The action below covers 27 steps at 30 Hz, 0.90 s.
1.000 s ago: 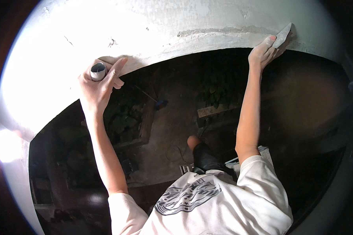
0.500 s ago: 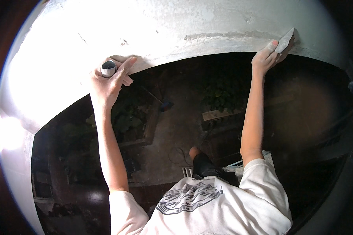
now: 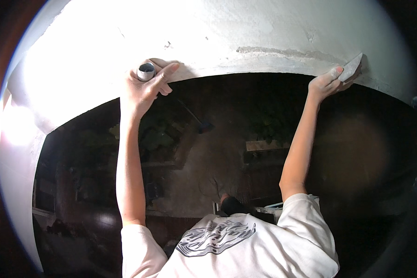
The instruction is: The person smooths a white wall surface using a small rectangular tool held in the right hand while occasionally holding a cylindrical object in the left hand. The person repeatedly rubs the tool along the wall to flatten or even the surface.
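Note:
At the lower edge of a white plastered surface (image 3: 264, 32), my left hand (image 3: 139, 92) is closed round a short hollow tube-like piece (image 3: 146, 72), pale outside with a dark grey inside. Its thumb stretches along the plaster; the other fingers are partly hidden. Farther right, my right hand (image 3: 325, 85) grips a flat, pale, angular piece (image 3: 351, 68) at the same edge, its upper side close against the plaster. Whether that piece is a scraper or a sanding block I cannot tell. Both hands look dusted with white.
A rough greyish strip (image 3: 287, 52) runs along the plaster between my hands. Strong light glares at the left (image 3: 21, 125). Far below in the dark lie a floor (image 3: 208, 157), a long-handled broom-like tool (image 3: 204, 126) and a pale ledge (image 3: 264, 146). Something white (image 3: 278, 208) stands beside my body.
The view has tilted, so the plaster edge, its marks and both hands sit farther right, the right hand also lower. Both hands keep their grips, staying near the same marks.

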Available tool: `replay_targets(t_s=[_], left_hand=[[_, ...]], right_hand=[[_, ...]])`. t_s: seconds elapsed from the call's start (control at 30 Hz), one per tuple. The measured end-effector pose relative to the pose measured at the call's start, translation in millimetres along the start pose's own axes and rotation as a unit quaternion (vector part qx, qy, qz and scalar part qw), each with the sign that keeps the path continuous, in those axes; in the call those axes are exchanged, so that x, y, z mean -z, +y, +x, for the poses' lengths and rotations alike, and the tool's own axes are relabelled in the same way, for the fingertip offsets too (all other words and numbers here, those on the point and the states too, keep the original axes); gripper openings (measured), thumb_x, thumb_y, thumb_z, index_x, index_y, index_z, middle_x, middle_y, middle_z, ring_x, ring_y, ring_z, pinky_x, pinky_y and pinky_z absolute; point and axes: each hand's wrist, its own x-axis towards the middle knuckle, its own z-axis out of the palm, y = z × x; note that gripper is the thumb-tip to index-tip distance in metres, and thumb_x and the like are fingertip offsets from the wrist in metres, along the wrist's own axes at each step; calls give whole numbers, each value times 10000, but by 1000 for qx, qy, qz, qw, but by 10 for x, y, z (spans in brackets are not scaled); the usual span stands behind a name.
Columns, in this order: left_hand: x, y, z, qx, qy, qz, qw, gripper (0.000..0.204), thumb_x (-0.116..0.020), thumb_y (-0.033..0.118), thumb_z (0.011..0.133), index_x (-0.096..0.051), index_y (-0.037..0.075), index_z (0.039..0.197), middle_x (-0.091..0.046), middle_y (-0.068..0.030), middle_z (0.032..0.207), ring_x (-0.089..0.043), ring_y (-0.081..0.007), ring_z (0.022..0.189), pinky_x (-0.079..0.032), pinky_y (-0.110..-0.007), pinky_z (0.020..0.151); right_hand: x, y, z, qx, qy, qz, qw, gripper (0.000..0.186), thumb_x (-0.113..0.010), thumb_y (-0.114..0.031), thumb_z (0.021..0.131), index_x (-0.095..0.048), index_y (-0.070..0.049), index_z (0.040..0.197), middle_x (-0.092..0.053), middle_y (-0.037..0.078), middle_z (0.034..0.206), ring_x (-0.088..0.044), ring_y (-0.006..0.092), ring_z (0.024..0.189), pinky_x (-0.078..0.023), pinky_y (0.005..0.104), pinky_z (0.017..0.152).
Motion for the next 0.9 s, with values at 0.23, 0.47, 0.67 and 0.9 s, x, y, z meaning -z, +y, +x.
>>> replay_targets(t_s=[0.23,0.47,0.67,0.9], left_hand=[[1,-7,7,-6,-6,32,999,240,-760,318,830,-714,91,768,-638,-15,565,-596,-58,494,-456,-194,442],[-29,-55,17,-5,5,32,999,236,-763,319,826,-732,87,802,-641,-15,569,-600,-58,501,-461,-194,457],[-16,-62,29,19,0,33,999,303,-781,356,801,-691,71,751,-656,-44,580,-637,-86,538,-504,-221,514],[7,-85,39,-8,-13,7,1000,270,-768,366,811,-739,99,794,-660,-27,583,-633,-77,518,-478,-204,454]], right_hand=[[4,97,18,28,12,-13,999,774,-235,-518,1007,-306,168,1357,-409,392,1302,-458,466,1207,-375,502,1004],[26,133,-8,-58,-45,29,997,777,-257,-510,1006,-279,177,1367,-396,401,1307,-459,467,1204,-372,510,1007],[71,-13,-66,-24,-43,-99,994,679,-255,-479,1004,-291,43,1437,-322,312,1453,-245,443,1397,-157,594,1129],[-154,-467,-668,258,-146,64,953,301,-408,-343,969,-666,-261,1102,-353,84,1520,-192,336,1448,-11,550,1172]])
